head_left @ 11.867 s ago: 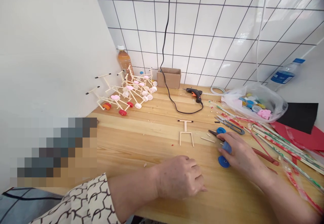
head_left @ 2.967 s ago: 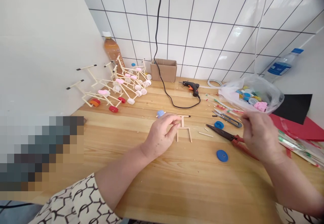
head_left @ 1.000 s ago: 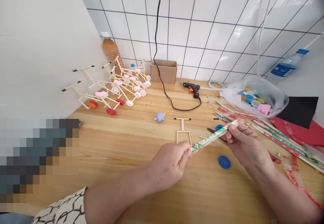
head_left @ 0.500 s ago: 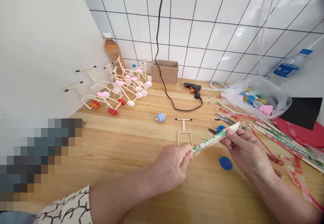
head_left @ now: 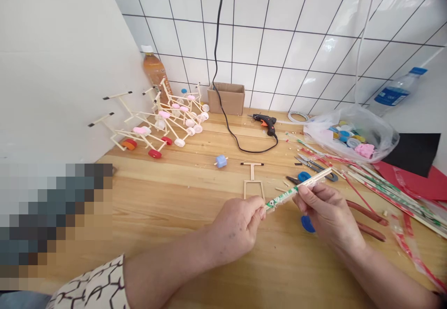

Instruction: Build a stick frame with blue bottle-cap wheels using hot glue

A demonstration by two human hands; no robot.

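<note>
Gripping a thin packet of chopsticks (head_left: 284, 198) with both hands, just above the wooden table (head_left: 167, 206), packet slanting up to the right. Left hand (head_left: 240, 223): thumb and fingers closed around the lower end. Right hand (head_left: 330, 213): thumb and fingers pinching farther up; bare stick ends poke out beyond it, the printed wrapper crinkled between the hands. Small stick frame (head_left: 252, 174), T-shaped top with dark tips, lies flat just past the left hand, its lower legs partly hidden. Light blue block (head_left: 221, 161) near it, to the left, a stick through it. Pliers (head_left: 366, 213) lie partly behind the right hand, red handles showing; blue disc (head_left: 307, 224) by the same hand, partly covered. Snips (head_left: 312, 163) beyond. Farther back: black glue gun (head_left: 266, 123), cardboard box (head_left: 226, 101). Stick models (head_left: 150, 132) with caps as wheels grouped at left.
</note>
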